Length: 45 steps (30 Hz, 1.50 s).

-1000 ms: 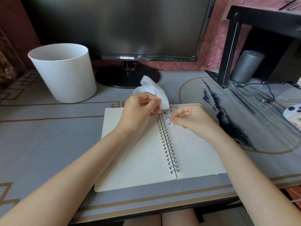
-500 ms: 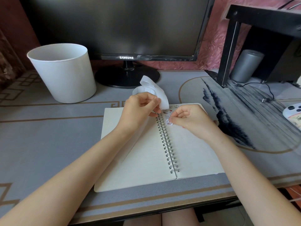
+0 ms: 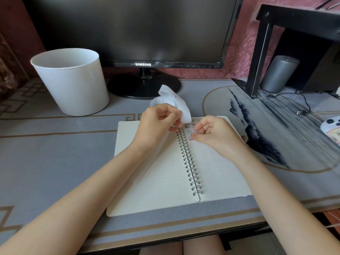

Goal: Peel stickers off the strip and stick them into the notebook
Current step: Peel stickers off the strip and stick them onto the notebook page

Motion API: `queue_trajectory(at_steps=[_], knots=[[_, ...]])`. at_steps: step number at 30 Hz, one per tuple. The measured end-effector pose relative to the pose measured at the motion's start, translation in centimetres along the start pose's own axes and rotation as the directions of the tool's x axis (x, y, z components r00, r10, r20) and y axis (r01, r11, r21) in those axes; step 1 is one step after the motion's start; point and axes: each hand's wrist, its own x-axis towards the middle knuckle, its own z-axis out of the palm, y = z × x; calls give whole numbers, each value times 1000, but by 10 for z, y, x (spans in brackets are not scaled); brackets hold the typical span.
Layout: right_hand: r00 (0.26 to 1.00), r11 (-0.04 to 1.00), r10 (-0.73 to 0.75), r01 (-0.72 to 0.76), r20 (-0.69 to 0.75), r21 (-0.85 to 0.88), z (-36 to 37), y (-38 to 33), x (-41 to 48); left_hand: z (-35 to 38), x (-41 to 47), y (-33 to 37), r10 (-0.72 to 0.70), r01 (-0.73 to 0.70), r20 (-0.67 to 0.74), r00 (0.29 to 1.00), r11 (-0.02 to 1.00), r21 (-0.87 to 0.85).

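Closest to you, the grey desk mat [image 3: 55, 162] with its gold border carries the open spiral notebook [image 3: 165, 181], which lies flat and slightly turned, its wire binding [image 3: 189, 162] running up the middle. Both your forearms reach over its blank lower pages.

At the top of the right-hand page sits a small cluster of stickers [image 3: 187, 126], just beside the binding. Your right hand [image 3: 213, 131] rests there with its fingers curled, thumb and forefinger tips brought together low over the page by those stickers. Whether they pinch a sticker is too small to tell.

Your left hand [image 3: 156, 124] hovers over the top of the binding. Its thumb and forefinger pinch the lower end of the white sticker strip [image 3: 176, 102], which curls up and back in a loose loop behind your knuckles.

Further back on the left stands a white plastic bin [image 3: 73, 85]. Behind the strip is the Samsung monitor [image 3: 143, 34] on its round black foot. Off to the right, a black shelf frame [image 3: 257, 57] stands over a grey cylindrical speaker [image 3: 277, 74], with a USB cable [image 3: 301, 111] trailing in front.
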Motion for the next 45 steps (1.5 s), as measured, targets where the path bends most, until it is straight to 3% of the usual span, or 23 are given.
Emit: queue_trajectory(at_steps=[11,16,21,29,34,39,45], knots=[[999,998,-14,17,-39,61,1,2,3,0,0,-1,1,-1,5,1000,1000,-4],[999,999,-34,32,-43,-43,4,3,4,0,1,-1,2,-2,3,1000,1000,3],[998,999,-36,34,-42,-40,1,4,4,0,0,-1,0,0,0,1000,1000,4],[996,999,3,-8,94,54,-5,1,0,0,0,0,1,-1,-2,1000,1000,-4],[998,999,4,-7,70,44,-8,3,3,0,0,-1,7,-7,-7,1000,1000,-6],[979,976,-191,198,-77,88,-9,-6,-2,1,-1,2,23,-22,9,1000,999,-43],[933,938,-335,343,-130,49,-5,-14,-6,1,-2,6,62,-60,18,998,995,-81]])
